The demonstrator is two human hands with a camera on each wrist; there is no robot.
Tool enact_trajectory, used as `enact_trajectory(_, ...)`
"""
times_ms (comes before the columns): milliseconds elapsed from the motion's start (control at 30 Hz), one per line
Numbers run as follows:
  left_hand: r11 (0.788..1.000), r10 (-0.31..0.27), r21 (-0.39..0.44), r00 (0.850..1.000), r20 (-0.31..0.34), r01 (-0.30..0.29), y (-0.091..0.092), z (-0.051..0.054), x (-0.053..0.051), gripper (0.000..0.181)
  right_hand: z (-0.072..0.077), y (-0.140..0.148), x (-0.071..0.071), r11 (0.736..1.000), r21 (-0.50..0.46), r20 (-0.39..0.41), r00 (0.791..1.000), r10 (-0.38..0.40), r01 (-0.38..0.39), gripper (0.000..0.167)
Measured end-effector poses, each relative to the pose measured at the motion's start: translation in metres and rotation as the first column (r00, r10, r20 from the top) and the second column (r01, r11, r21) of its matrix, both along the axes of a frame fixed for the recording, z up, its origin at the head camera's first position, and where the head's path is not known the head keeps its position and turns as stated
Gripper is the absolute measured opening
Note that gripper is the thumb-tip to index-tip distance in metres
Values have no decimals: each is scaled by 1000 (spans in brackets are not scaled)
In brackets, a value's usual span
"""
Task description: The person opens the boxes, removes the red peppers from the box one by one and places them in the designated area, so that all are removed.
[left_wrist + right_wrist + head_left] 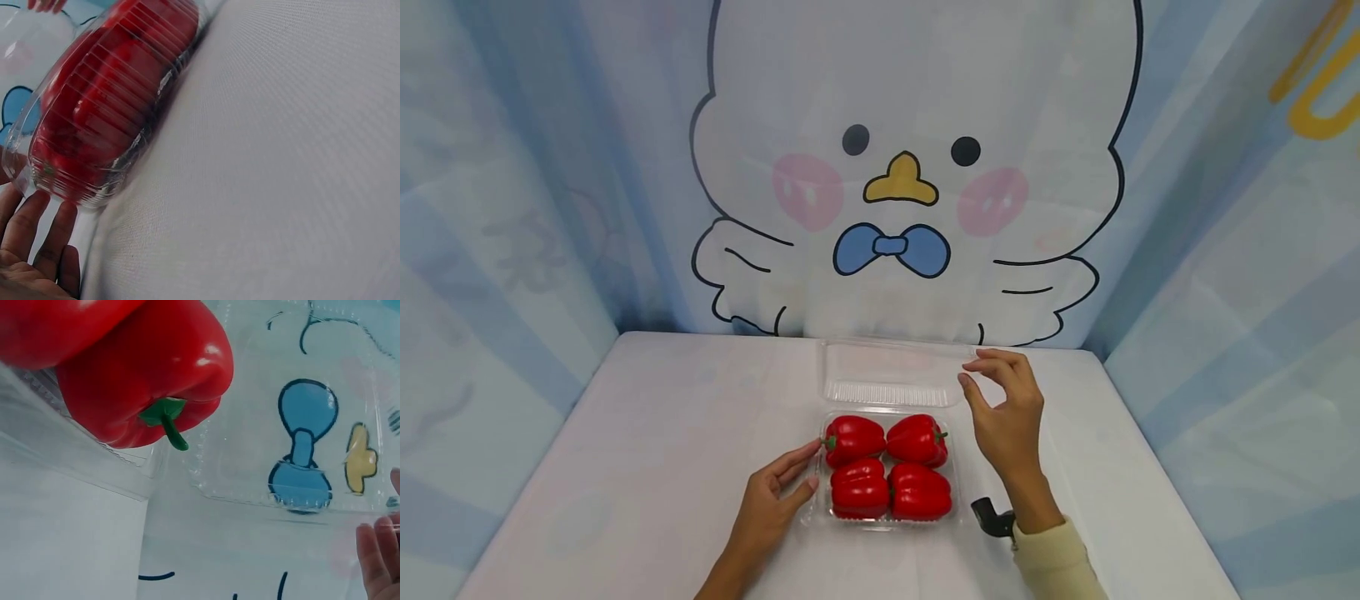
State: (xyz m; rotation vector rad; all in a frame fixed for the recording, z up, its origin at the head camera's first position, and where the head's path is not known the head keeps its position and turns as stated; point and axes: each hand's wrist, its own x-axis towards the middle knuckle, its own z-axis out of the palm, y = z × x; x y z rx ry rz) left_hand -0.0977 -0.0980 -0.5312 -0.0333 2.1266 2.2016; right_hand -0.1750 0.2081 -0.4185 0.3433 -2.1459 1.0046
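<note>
A clear plastic container (880,526) holds several red bell peppers (860,489) with green stems; its hinged lid (887,367) stands raised behind it. At the container's left edge, the left hand (766,504) touches the side with extended fingers, thumb apart from them. Fingertips (39,199) lie against the container's end in the left wrist view. Beside the lid's right edge is the right hand (1011,412), its fingers bent and a gap between thumb and forefinger. In the right wrist view, part of that hand (381,556) shows near the lid (250,456).
A white cloth covers the table (647,467). Behind it hangs a curtain (895,300) with a cartoon bird and blue bow, and more curtain flanks both sides. A black device (992,518) is at the right wrist, by a pale sleeve (1056,557).
</note>
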Motion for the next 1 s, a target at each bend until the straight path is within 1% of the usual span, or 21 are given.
enact_trajectory(33,1000,0,-6,1000,-6,-1,0,0,0,48,-1,0,-1,1000,-11,8,1000,4,-4,16)
enact_trajectory(233,1000,3,-6,1000,9,-3,-1,-1,-1,48,-11,2,-9,998,-55,51,999,14,-11,16)
enact_trajectory(333,1000,11,-4,1000,21,-11,-1,-2,-2,48,-16,2,-13,997,-75,78,996,38,-32,18)
enact_trajectory(467,1000,11,-7,1000,20,-11,-1,-3,-2,48,-23,3,-16,993,-103,119,991,66,-53,21)
enact_trajectory(567,1000,5,-4,1000,20,-5,-1,-3,-2,49,-27,4,-18,992,-114,148,986,72,-55,24)
enact_trajectory(600,1000,6,-1,1000,28,-6,-1,-3,-2,49,-29,4,-18,992,-117,161,984,74,-55,25)
enact_trajectory(700,1000,6,-5,1000,28,-6,-1,-3,-2,49,-32,6,-20,993,-105,201,977,74,-53,27)
enact_trajectory(767,1000,6,-9,1000,26,-5,-1,-3,-2,49,-34,7,-22,994,-98,234,970,72,-50,28)
enact_trajectory(833,1000,5,-10,1000,23,-5,-1,-4,-2,48,-36,8,-23,995,-88,282,957,62,-39,28)
enact_trajectory(1000,1000,-1,-13,1000,3,1,-1,-6,-3,48,-40,12,-26,997,-74,409,911,56,-28,31)
